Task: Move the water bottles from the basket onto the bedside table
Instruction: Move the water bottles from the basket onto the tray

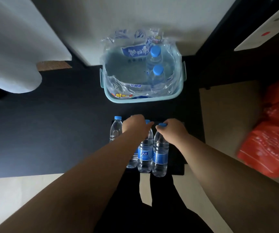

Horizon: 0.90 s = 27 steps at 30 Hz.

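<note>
A light blue basket (143,99) lined with torn clear plastic wrap stands ahead of me. Two blue-capped water bottles (155,62) stand upright in its right side. Nearer to me, several bottles stand on a small black bedside table (179,169). My left hand (135,125) grips the top of one bottle (145,153) in the middle. My right hand (172,131) holds the cap end of the rightmost bottle (160,157). Another bottle (116,128) stands free at the left, and one more is partly hidden under my left forearm.
A white bed edge (127,17) runs behind the basket. A bolster or rolled bedding (9,56) lies at the left. An orange plastic bag (269,145) sits on the floor at the right, next to a tan surface (226,118). The floor between is dark.
</note>
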Each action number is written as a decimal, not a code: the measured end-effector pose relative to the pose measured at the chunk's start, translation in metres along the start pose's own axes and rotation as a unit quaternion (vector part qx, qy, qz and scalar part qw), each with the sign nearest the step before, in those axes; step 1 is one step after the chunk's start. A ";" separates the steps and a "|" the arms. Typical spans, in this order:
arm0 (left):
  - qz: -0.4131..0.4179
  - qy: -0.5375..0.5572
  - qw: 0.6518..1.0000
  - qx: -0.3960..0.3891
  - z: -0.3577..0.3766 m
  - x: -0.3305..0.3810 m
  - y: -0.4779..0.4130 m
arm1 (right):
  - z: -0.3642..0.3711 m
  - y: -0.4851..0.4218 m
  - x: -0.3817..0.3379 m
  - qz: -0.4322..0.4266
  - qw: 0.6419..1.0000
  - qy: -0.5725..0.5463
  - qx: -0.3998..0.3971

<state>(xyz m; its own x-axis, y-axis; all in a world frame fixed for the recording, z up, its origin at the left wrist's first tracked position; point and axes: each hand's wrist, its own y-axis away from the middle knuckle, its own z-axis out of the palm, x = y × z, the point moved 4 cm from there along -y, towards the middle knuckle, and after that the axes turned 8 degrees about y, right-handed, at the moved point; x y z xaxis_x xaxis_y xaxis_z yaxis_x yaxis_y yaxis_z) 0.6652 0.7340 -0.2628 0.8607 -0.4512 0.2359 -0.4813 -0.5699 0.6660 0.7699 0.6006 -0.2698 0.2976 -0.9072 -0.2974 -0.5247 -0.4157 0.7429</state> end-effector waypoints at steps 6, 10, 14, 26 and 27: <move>-0.048 -0.034 0.998 0.005 0.024 -0.001 -0.022 | 0.018 -0.021 0.010 0.043 0.999 -0.001 0.017; -0.041 -0.058 0.997 0.007 0.032 -0.002 -0.028 | 0.026 -0.030 0.012 0.057 0.998 -0.003 0.017; -0.028 -0.071 0.997 0.007 0.027 -0.003 -0.024 | 0.024 -0.027 0.016 0.050 0.998 0.044 0.018; 0.055 -0.082 0.992 0.076 -0.060 0.001 0.031 | -0.060 0.033 -0.025 -0.027 0.991 0.048 0.123; 0.061 -0.090 0.991 0.081 -0.073 0.004 0.035 | -0.073 0.037 -0.033 -0.037 0.989 0.043 0.137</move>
<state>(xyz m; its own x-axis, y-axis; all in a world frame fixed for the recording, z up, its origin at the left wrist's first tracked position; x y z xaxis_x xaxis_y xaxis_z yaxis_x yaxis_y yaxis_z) 0.6638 0.7625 -0.1875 0.7581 -0.6301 0.1685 -0.6130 -0.6002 0.5137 0.7990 0.6196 -0.1882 0.4031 -0.8699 -0.2841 -0.6920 -0.4929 0.5275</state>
